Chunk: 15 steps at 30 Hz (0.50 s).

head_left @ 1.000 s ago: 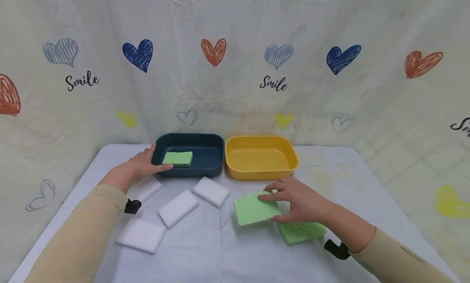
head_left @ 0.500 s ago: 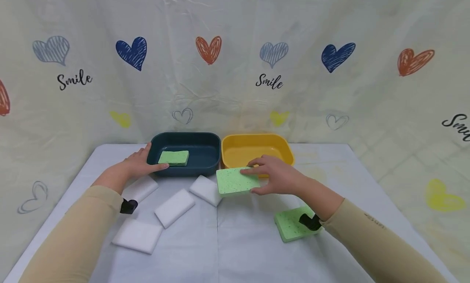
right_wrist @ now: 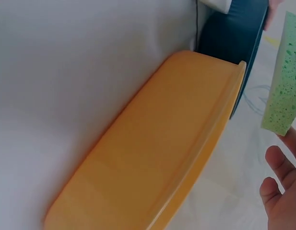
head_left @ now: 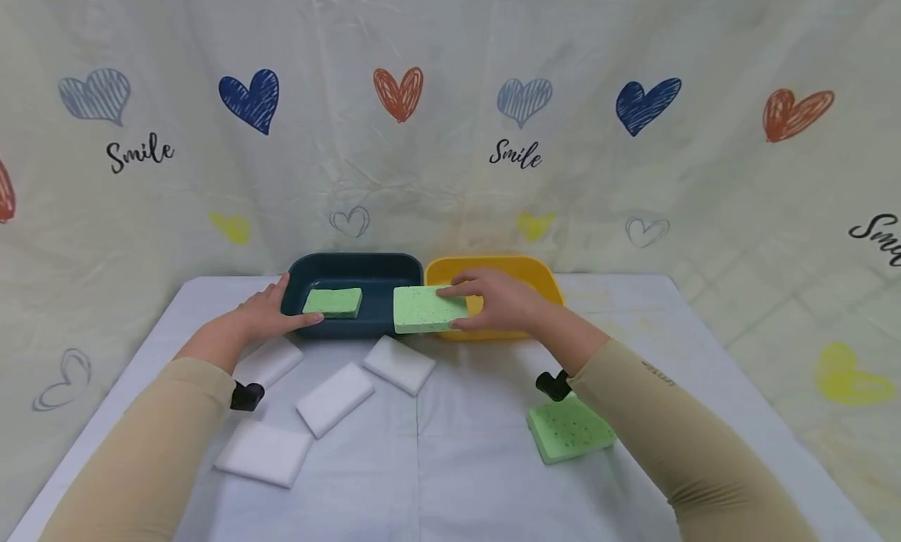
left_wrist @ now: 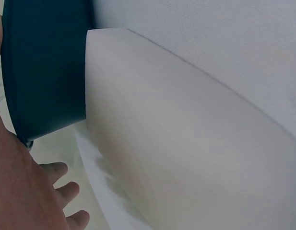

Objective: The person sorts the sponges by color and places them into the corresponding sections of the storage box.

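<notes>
My right hand (head_left: 501, 301) pinches a green speckled sponge (head_left: 421, 309) between thumb and fingers, over the place where the two bins meet. In the right wrist view this sponge (right_wrist: 284, 79) is raised above the bins' rims. At the left end of the dark blue bin (head_left: 366, 330), my left hand (head_left: 262, 317) rests with fingers spread along the side and thumb at the front rim. Inside that bin lies another green sponge (head_left: 333, 303). The yellow bin (head_left: 540, 280) stands beside it, partly hidden behind my right hand. Another green part, a thick sponge (head_left: 566, 431), lies under my right forearm.
Several white sponge-like blocks lie on the left half of the white-covered table: one block (head_left: 399, 364) near the blue bin, another block (head_left: 335, 399), a third block (head_left: 266, 451) nearer the front, and a block (head_left: 273, 360) by my left wrist. A printed curtain (head_left: 450, 174) hangs behind the bins.
My right hand has lifted the sponge off the table and carried it forward and left, from beside the other green sponge to above the bins. The left hand has stayed at the blue bin.
</notes>
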Each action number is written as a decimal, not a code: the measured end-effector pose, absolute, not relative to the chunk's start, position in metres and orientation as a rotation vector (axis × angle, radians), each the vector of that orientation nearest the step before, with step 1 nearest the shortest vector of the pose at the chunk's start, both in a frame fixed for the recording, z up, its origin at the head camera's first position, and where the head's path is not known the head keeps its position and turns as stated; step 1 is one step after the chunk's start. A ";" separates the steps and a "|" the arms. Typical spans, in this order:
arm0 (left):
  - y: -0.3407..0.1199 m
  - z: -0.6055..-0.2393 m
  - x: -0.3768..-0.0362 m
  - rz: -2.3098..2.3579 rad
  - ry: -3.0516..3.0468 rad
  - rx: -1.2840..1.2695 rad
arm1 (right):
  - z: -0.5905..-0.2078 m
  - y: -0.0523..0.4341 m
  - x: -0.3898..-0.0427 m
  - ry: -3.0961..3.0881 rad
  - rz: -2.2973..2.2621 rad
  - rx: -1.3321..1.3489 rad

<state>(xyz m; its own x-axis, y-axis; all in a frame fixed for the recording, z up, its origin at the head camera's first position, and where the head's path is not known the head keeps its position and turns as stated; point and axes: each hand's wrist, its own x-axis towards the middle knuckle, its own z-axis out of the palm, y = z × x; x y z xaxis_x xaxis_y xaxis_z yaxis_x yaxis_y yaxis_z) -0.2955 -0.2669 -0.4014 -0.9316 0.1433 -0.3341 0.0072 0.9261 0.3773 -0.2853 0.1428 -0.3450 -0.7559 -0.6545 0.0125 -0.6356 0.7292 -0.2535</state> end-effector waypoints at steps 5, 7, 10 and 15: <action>-0.269 -0.400 -0.295 0.532 2.726 0.095 | -0.346 0.123 -0.305 2.841 -0.331 -1.026; -0.269 -0.400 -0.295 0.529 2.724 0.095 | -0.346 0.115 -0.312 2.840 -0.302 -0.994; -0.267 -0.400 -0.294 0.528 2.725 0.087 | -0.347 0.103 -0.320 2.838 -0.269 -0.967; -0.264 -0.399 -0.294 0.522 2.731 0.077 | -0.349 0.085 -0.330 2.836 -0.185 -0.932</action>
